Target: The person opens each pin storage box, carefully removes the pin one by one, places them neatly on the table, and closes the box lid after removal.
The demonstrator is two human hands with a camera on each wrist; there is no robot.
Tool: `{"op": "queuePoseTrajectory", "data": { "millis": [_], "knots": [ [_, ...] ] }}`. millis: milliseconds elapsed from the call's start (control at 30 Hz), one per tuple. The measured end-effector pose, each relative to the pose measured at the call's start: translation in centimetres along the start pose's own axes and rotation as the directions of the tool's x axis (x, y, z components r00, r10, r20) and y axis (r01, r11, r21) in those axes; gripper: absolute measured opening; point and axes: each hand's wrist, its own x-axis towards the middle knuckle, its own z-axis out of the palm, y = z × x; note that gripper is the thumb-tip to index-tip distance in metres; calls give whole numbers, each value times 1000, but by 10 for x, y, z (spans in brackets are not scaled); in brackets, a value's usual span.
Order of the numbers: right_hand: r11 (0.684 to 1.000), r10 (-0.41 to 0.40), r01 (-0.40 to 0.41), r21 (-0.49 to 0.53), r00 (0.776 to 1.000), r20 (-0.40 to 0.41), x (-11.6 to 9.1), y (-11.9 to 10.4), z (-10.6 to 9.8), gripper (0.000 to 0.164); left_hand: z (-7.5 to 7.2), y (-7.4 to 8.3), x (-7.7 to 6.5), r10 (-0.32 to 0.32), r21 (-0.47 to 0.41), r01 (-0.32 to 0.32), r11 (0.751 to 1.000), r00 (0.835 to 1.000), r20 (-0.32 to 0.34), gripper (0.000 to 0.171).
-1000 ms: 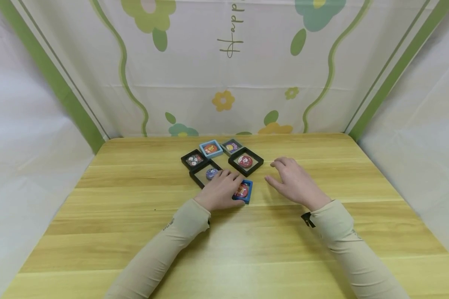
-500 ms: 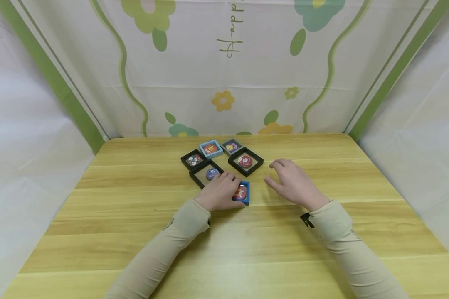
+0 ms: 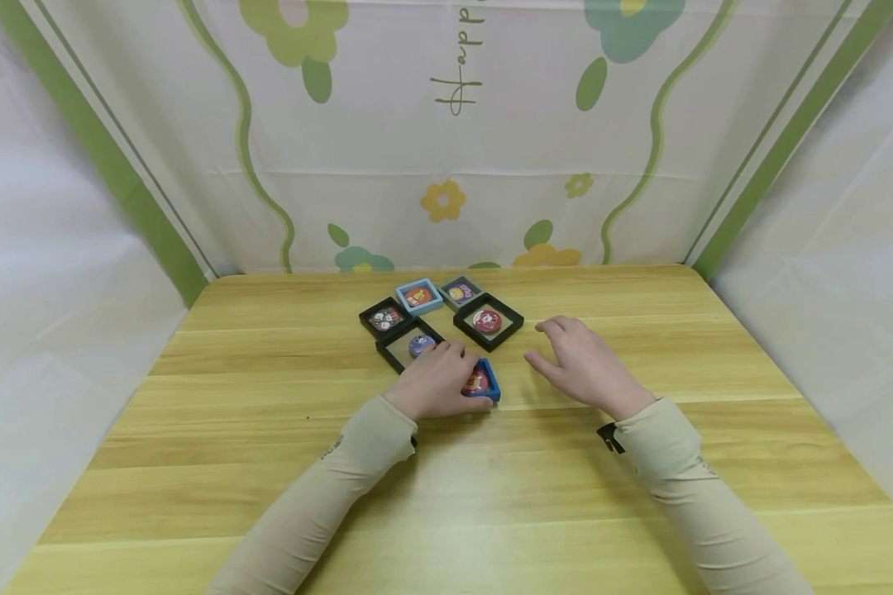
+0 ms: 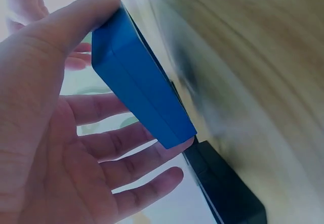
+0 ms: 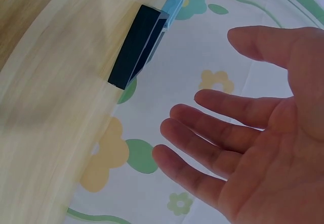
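My left hand (image 3: 435,382) grips a small blue square display frame (image 3: 494,382) with a red round badge (image 3: 476,381) inside. In the left wrist view the thumb and fingers hold opposite sides of this blue frame (image 4: 139,77), which looks tilted. Part of it is hidden by the hand in the head view. Just beyond the left fingers lies a black frame with a purple badge (image 3: 420,345), partly covered. My right hand (image 3: 584,364) hovers apart to the right, its fingers loosely bent and holding nothing, nearest to a black frame with a red badge (image 3: 487,321).
Farther back lie a small black frame (image 3: 385,319), a light blue frame (image 3: 419,296) and a grey-green frame (image 3: 461,292), close together. They rest on a wooden table (image 3: 283,496). A flower-printed cloth (image 3: 387,140) stands behind the table's far edge.
The blue frame has shifted slightly and turned in my left hand, and now sits more slanted, with the fingers moved a little right. My right hand has barely moved.
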Motion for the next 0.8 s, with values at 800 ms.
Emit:
{"op": "queuePoseTrajectory", "data": {
  "millis": [800],
  "knots": [
    [979,0,16,204,997,-76,0,-14,2,32,-34,-2,-9,-181,-124,162,979,970,-164,77]
  ]
}}
